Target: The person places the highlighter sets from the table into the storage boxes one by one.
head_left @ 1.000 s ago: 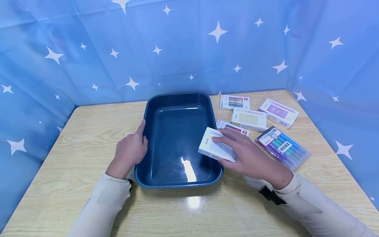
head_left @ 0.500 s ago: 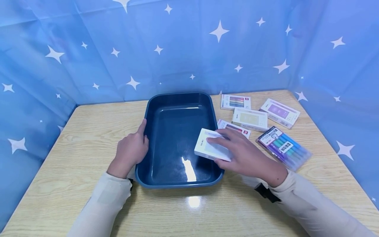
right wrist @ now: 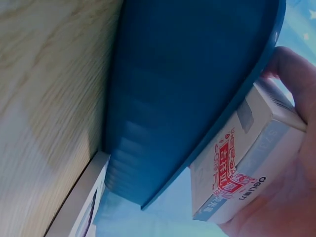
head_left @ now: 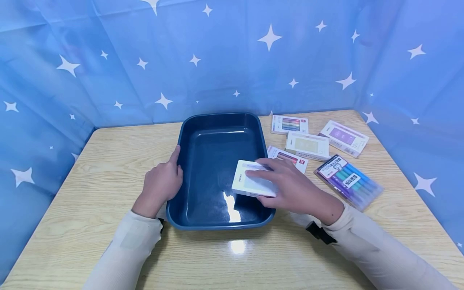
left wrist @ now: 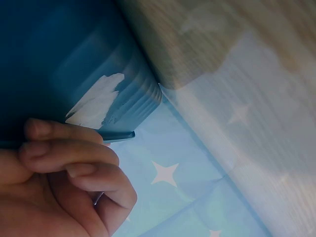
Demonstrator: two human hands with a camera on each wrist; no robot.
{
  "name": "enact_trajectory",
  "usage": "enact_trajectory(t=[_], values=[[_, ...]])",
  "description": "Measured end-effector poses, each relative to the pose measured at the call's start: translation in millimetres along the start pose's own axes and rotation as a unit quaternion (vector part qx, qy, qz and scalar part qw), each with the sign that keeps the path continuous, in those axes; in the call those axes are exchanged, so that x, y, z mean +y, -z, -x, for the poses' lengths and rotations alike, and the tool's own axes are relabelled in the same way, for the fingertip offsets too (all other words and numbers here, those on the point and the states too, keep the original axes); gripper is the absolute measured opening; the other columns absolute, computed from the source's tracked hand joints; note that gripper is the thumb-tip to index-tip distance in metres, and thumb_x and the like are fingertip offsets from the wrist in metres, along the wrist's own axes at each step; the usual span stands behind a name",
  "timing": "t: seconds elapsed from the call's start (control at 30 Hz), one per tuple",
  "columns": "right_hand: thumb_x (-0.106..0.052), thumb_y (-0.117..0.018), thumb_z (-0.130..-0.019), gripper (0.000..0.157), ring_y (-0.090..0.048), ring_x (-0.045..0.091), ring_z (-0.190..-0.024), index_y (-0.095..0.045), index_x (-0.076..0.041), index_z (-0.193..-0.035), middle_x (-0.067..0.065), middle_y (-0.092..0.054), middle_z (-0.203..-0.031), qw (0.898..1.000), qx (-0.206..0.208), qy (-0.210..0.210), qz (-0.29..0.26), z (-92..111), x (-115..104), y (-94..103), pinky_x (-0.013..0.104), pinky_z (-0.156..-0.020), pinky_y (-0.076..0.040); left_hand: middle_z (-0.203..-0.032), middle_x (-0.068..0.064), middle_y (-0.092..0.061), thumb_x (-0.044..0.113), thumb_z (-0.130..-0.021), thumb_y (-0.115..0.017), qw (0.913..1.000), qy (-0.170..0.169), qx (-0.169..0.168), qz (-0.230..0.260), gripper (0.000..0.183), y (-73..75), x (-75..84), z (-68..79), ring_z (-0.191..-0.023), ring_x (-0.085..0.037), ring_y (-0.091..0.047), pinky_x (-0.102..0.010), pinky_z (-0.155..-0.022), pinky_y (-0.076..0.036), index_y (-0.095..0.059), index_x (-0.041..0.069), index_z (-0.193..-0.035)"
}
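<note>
A deep blue plastic tray [head_left: 217, 226] stands on the table. At its left rim is my left hand [head_left: 162, 182], thumb over the edge and index finger lying along it. The left wrist view shows its other fingers [left wrist: 91, 155] curled under the rim beside the tray's outer wall. My right hand [head_left: 291, 187] holds a small white cardboard box [head_left: 248, 180] by its right end, over the right part of the tray. Red print marks the end of that white box [right wrist: 237, 168], close above the tray's rim in the right wrist view. The palm hides part of the box.
Right of the tray lie two boxes with coloured windows [head_left: 290, 124] [head_left: 299, 162], a beige-panelled box [head_left: 307, 146], a purple-panelled box [head_left: 343, 138] and a clear pack of coloured pens [head_left: 349, 181]. A starry blue curtain [head_left: 217, 52] borders the wooden table [head_left: 90, 181].
My right hand has carried the white box leftward, farther over the tray. The left hand keeps its place on the rim. The whole head view has shifted very slightly.
</note>
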State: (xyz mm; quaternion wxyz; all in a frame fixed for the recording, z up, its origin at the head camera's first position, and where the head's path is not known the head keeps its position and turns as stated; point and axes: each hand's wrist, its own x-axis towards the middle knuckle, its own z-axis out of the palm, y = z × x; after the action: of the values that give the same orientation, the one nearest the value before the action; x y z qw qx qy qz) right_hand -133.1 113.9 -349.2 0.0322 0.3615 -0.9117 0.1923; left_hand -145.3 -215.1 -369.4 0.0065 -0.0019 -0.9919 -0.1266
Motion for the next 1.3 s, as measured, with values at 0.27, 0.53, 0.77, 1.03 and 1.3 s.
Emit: enact_trajectory(t=[0.27,0.53,0.77,1.03,1.3], values=[[-0.039,-0.071,-0.073,0.054,-0.046,0.023,-0.119,-0.057,-0.034,-0.125,0.005,-0.047,-0.135,1.0,0.005,0.024,-0.001,-9,-6,-4.9,0.053,-0.099,-0.031,-0.047,-0.004,-0.044,0.024,-0.095,-0.038,1.0,-0.001,-0.003,0.002,0.059,-1.0,0.0,0.1,-0.036,-0.019,-0.041,-0.03,-0.036,-0.031,-0.015,0.016,-0.149],[-0.041,-0.07,-0.075,0.054,-0.044,0.018,-0.121,-0.055,-0.035,-0.126,0.002,-0.046,-0.136,0.999,-0.01,0.046,-0.014,-17,-11,-9.3,0.045,-0.093,-0.034,-0.046,-0.004,-0.043,0.024,-0.095,-0.038,1.0,-0.002,0.0,-0.001,0.059,-1.1,-1.0,0.3,-0.036,-0.019,-0.041,-0.03,-0.036,-0.031,-0.015,0.016,-0.149],[-0.044,-0.069,-0.076,0.057,-0.043,0.018,-0.119,-0.051,-0.035,-0.129,0.002,-0.045,-0.137,0.998,-0.02,0.064,0.007,-23,-20,-14.1,0.045,-0.096,-0.034,-0.046,-0.004,-0.043,0.024,-0.095,-0.037,1.0,-0.004,0.003,0.0,0.059,-0.8,-1.0,0.3,-0.036,-0.018,-0.041,-0.029,-0.036,-0.031,-0.015,0.016,-0.149],[-0.043,-0.068,-0.077,0.058,-0.043,0.018,-0.12,-0.048,-0.035,-0.132,0.002,-0.042,-0.139,0.997,-0.034,0.071,0.008,-27,-26,-24.4,0.043,-0.096,-0.035,-0.047,-0.004,-0.044,0.025,-0.095,-0.037,1.0,0.0,-0.006,0.0,0.059,-0.5,-0.2,0.4,-0.037,-0.019,-0.042,-0.03,-0.036,-0.032,-0.014,0.017,-0.149],[-0.042,-0.069,-0.078,0.06,-0.042,0.017,-0.122,-0.046,-0.036,-0.133,0.001,-0.042,-0.139,0.995,-0.06,0.078,-0.018,-30,-26,-33.8,0.041,-0.097,-0.037,-0.047,-0.004,-0.044,0.025,-0.095,-0.036,1.0,0.001,-0.006,-0.002,0.059,-1.3,-0.4,-0.4,-0.036,-0.019,-0.042,-0.03,-0.036,-0.031,-0.014,0.017,-0.149]])
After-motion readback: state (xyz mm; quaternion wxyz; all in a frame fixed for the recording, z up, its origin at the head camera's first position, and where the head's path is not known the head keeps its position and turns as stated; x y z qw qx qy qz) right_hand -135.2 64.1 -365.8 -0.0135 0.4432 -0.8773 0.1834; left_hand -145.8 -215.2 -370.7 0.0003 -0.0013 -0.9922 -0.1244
